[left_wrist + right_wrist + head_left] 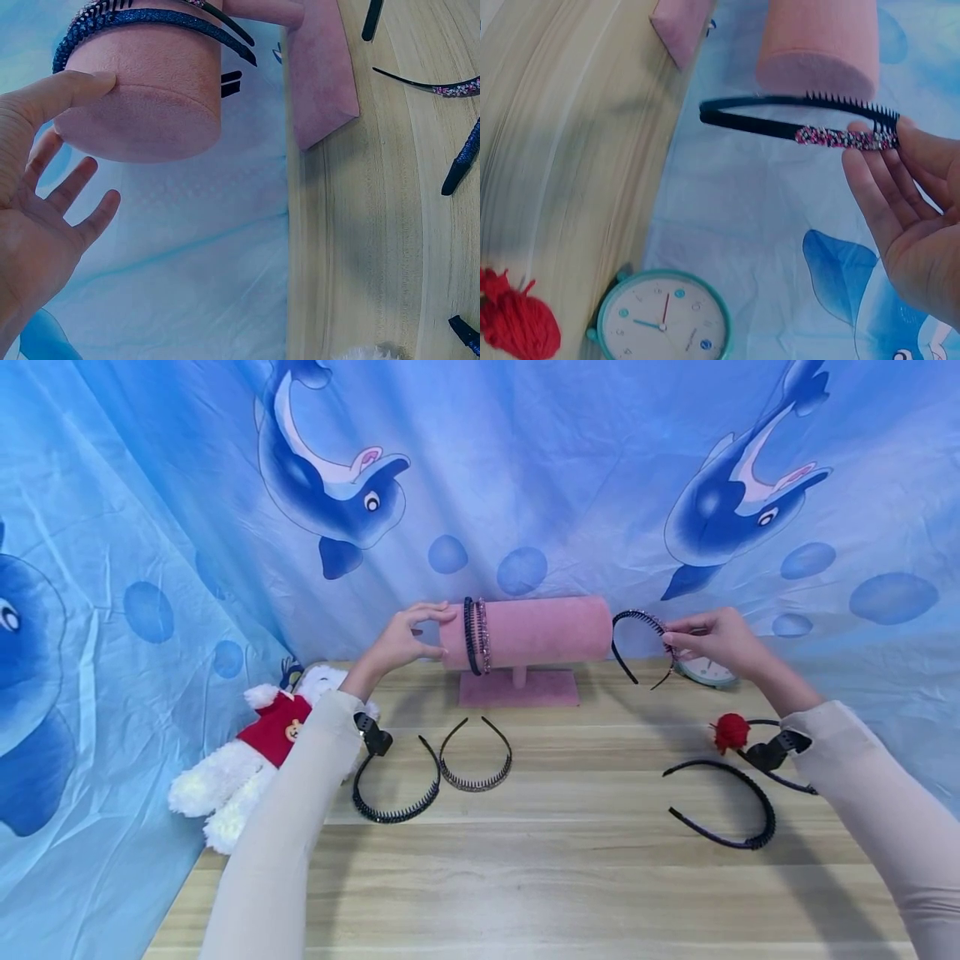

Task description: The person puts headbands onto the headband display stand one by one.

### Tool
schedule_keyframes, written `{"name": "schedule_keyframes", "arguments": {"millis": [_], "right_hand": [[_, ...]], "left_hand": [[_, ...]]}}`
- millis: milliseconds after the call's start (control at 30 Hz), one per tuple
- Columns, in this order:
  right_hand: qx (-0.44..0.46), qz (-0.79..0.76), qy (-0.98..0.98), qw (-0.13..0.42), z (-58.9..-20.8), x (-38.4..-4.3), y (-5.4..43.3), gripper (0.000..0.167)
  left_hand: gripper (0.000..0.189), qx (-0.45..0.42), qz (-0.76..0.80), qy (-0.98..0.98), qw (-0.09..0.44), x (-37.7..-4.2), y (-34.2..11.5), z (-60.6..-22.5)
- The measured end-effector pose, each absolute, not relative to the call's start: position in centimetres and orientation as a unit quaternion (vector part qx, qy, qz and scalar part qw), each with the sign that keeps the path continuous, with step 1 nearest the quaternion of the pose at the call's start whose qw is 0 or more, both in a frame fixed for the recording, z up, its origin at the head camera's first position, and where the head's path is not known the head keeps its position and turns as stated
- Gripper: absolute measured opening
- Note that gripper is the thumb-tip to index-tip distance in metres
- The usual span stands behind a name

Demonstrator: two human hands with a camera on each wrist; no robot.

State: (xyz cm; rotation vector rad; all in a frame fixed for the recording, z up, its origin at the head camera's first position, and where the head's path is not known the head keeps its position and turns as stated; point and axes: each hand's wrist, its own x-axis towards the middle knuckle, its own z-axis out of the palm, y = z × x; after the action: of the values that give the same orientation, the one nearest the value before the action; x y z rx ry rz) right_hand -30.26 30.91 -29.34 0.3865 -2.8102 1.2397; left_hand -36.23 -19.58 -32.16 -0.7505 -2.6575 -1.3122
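Observation:
A pink velvet roll stand [547,631] stands at the back of the table, with a dark blue glittery headband [470,635] and a pink sparkly headband [483,635] hung side by side near its left end. My left hand [408,635] holds that left end; in the left wrist view the thumb [90,86] lies on the velvet and the other fingers spread beyond it. Off the roll's right end, my right hand [712,639] pinches a black toothed headband [847,137] set with pink and silver stones. Its two tips point down in the head view.
Two toothed headbands [397,817] [476,785] lie front left of the stand. At the right are a black headband [765,810] and one with a red yarn ball [730,732]. A teal-rimmed clock [664,319] stands behind the right hand. A white plush bear [262,735] lies left.

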Motion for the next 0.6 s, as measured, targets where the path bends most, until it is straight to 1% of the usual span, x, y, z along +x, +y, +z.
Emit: {"name": "schedule_keyframes", "arguments": {"millis": [300,433,600], "right_hand": [[0.116,0.468,-0.873,0.077,-30.4,-31.2,29.8,0.048],[0.117,0.49,-0.859,0.092,-30.7,-31.7,29.2,0.046],[0.117,0.527,-0.836,0.099,-30.7,-32.1,28.2,0.046]], "left_hand": [[0.069,-0.242,-0.425,-0.871,0.041,-36.2,-19.5,-32.3],[0.068,-0.243,-0.428,-0.87,0.041,-36.3,-19.6,-32.3],[0.068,-0.242,-0.428,-0.87,0.043,-36.3,-19.6,-32.3]]}}
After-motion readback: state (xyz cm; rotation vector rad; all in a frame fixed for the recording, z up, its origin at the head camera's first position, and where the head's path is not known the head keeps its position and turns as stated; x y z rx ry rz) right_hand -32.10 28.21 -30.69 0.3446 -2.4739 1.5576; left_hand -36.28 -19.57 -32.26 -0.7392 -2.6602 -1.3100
